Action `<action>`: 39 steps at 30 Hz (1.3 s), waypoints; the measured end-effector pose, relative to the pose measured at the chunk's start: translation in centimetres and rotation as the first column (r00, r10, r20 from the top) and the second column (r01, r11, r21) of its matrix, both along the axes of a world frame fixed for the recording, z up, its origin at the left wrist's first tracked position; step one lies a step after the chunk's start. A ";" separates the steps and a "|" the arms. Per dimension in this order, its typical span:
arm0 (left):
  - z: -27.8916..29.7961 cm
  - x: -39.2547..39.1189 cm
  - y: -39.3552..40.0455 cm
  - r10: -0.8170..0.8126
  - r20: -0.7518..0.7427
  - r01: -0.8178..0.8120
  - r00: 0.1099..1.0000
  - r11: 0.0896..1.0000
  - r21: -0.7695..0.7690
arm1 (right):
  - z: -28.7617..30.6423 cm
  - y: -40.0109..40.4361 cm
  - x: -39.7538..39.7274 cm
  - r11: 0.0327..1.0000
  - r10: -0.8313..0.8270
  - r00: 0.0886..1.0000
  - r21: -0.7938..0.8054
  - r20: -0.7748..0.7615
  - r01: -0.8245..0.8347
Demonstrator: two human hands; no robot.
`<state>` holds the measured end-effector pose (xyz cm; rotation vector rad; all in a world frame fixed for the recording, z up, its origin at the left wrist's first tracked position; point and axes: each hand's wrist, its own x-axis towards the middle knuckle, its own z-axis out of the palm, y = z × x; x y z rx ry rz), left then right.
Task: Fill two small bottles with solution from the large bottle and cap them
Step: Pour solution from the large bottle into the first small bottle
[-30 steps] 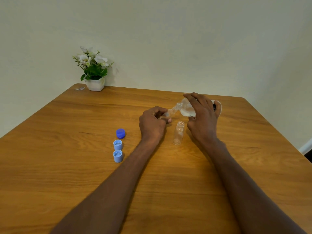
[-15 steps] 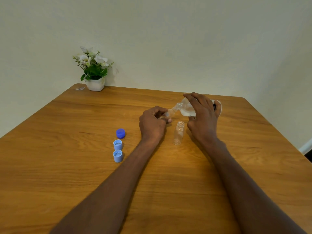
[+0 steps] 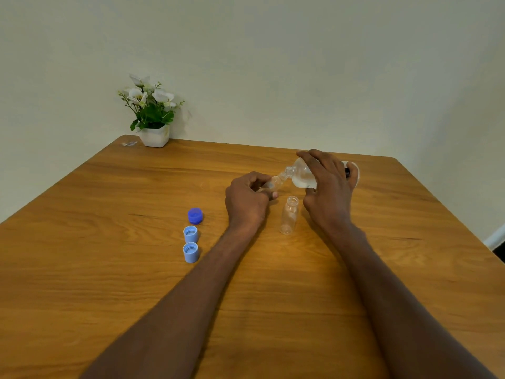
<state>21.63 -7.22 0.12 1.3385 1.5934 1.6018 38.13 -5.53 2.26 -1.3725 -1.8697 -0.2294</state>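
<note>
Brown wooden tabletop [image 3: 109, 269] with darker wavy grain lines, dark blue cap [image 3: 195, 216], two light blue caps [image 3: 190, 234] [image 3: 190, 252], see-through small bottle [image 3: 289, 218], see-through large bottle [image 3: 300, 175], white flowers with green leaves [image 3: 150, 105] in a white pot [image 3: 154, 136] at the far left corner, pale cream wall [image 3: 273, 64]

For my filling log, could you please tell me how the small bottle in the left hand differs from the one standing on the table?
The held small bottle is tilted, gripped by the left hand, its mouth meeting the large bottle. The standing small bottle is upright, untouched, and looks empty. Both are clear, uncapped and look alike in size.
</note>
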 end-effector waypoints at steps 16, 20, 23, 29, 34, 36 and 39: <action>0.3 0.1 -0.2 -0.006 0.012 0.006 1.000 1.000 -0.006 | 0.1 0.0 0.0 1.000 -0.004 1.000 -0.011 0.013 0.004; 0.3 0.1 -0.1 0.000 0.011 0.000 1.000 1.000 -0.015 | 0.0 0.0 0.0 1.000 -0.008 1.000 -0.011 0.016 0.008; 0.2 0.0 -0.1 -0.003 0.021 0.004 1.000 1.000 -0.016 | 0.1 -0.1 0.0 1.000 -0.004 1.000 -0.017 0.011 0.004; 0.3 0.0 -0.1 -0.012 0.045 0.013 0.999 1.000 -0.018 | 0.1 -0.2 0.0 1.000 -0.001 1.000 -0.022 0.007 0.001; 0.3 0.1 -0.2 -0.011 0.047 0.012 0.999 1.000 -0.021 | 0.2 -0.3 0.0 1.000 -0.002 1.000 -0.029 0.007 0.002; 0.4 0.1 -0.3 -0.009 0.042 0.009 0.999 1.000 -0.018 | 0.2 -0.3 0.0 1.000 -0.001 1.000 -0.030 0.005 0.001; 0.4 0.2 -0.3 -0.011 0.033 0.012 0.999 1.000 -0.020 | 0.2 -0.2 0.0 1.000 -0.001 1.000 -0.023 0.003 0.001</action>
